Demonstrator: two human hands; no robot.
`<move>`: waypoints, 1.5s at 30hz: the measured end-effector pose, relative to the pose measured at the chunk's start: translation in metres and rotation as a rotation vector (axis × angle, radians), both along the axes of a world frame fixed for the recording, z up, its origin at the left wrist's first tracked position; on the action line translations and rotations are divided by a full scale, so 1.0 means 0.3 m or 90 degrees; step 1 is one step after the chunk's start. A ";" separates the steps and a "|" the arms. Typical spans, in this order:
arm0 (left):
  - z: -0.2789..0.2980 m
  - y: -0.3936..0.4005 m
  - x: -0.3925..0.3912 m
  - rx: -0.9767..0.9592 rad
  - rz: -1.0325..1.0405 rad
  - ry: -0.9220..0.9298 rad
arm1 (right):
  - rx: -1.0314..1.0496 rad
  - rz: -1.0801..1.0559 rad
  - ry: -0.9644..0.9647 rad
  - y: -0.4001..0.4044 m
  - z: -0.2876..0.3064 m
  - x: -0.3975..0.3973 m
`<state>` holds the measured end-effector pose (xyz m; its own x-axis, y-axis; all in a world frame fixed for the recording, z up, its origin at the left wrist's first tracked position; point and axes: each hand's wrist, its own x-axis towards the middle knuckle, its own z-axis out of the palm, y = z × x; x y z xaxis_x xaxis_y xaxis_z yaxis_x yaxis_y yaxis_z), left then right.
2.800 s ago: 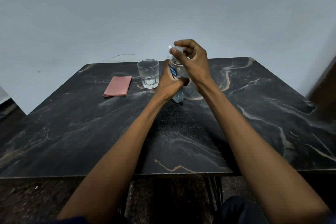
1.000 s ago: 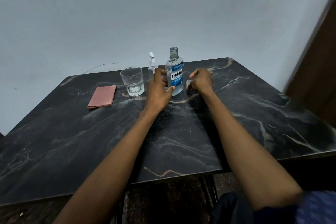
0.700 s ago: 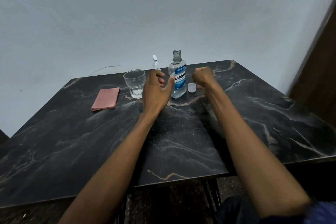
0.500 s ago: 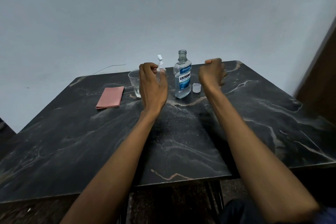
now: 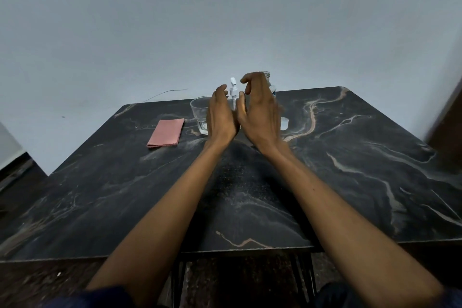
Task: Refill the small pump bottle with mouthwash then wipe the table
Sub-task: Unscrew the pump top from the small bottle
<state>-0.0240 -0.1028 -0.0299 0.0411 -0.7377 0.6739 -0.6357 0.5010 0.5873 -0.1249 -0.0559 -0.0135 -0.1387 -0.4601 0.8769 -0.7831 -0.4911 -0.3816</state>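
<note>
The small pump bottle's white pump head (image 5: 233,89) sticks up between my two hands at the far middle of the black marble table (image 5: 125,195). My left hand (image 5: 221,117) is wrapped around the bottle's body, which it hides. My right hand (image 5: 260,112) hovers just right of the pump head with its fingers apart and curved, holding nothing. Behind my right hand stands the uncapped mouthwash bottle (image 5: 268,77), only its neck and a bit of its label showing. Its small clear cap (image 5: 284,124) lies on the table to the right. A folded pink cloth (image 5: 166,132) lies to the left.
A clear drinking glass (image 5: 198,115) stands just left of my left hand, partly hidden by it. A pale wall rises behind the table, with a thin wire (image 5: 165,94) at the table's far edge. A dark wooden surface (image 5: 450,112) borders the right side.
My right hand left the cap on the table and swung left, opening beside the pump head. My left hand let go of the mouthwash bottle and took the small pump bottle.
</note>
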 end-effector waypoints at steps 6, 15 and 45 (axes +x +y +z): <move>0.023 -0.011 0.009 0.063 -0.005 -0.006 | 0.051 -0.013 0.010 0.014 -0.004 0.000; 0.004 0.082 0.093 0.046 0.009 -0.029 | 0.069 0.022 -0.033 0.014 -0.006 0.009; -0.035 0.104 0.177 0.238 -0.211 0.167 | 0.319 0.212 -0.166 0.012 0.003 0.056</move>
<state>0.0292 -0.0717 -0.0404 -0.1030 -0.9264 0.3622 -0.2881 0.3764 0.8805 -0.1081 -0.0522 -0.0125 -0.0974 -0.8596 0.5016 -0.4704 -0.4044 -0.7844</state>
